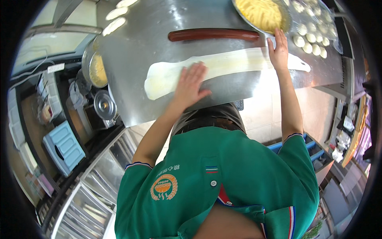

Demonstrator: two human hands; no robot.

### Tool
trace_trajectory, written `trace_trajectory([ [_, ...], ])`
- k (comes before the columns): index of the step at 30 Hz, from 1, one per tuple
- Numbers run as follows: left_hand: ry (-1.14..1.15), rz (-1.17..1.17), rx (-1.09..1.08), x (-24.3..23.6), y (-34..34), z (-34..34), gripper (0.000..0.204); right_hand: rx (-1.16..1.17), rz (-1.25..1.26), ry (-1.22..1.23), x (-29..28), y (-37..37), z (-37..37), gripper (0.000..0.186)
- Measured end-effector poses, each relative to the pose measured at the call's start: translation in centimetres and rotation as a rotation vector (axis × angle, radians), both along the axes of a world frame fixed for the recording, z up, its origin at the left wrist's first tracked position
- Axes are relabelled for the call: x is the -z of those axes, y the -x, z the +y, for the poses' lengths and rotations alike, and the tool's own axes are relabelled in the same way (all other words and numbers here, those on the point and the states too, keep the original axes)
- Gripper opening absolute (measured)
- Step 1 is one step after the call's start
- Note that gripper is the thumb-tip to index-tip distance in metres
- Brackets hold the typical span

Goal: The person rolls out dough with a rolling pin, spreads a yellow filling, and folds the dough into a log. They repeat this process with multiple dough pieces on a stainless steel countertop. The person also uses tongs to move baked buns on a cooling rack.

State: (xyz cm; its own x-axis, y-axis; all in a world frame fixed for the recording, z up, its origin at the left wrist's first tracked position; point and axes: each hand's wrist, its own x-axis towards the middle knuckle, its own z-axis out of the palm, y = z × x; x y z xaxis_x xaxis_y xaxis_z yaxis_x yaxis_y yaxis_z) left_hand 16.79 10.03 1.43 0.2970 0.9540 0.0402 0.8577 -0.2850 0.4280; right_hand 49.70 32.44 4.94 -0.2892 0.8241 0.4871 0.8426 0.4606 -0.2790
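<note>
A long, thin sheet of pale dough [234, 63] lies stretched sideways across the steel table. My left hand [191, 85] rests flat on its wide left part, fingers out and thumb apart. Over toward the narrow right end, my right hand [279, 51] has its fingers stretched forward, with the tips at the near rim of a metal bowl [287, 24]. Soft yellow filling [259, 12] is heaped in that bowl. Behind the dough sheet lies a reddish-brown rolling pin [213, 34], touched by neither hand.
Several round white dough balls [308, 46] sit at the right, some under clear plastic. Long dough pieces [116, 18] lie at the far left of the steel table [139, 47]. Beyond its left edge are another bowl [86, 59] with yellow contents and a metal lid [105, 104].
</note>
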Motion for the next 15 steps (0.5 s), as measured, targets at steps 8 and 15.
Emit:
trace_trajectory([
  [8,0.098,0.068,-0.442,0.6,13.1,-10.1,0.096,-0.434,0.212,0.293,0.5,14.4,-12.3,0.080],
  [15,0.040,-0.044,-0.513,0.7,10.1,-7.0,0.086,-0.970,-0.221,0.442,3.5,26.4,-19.2,0.101],
])
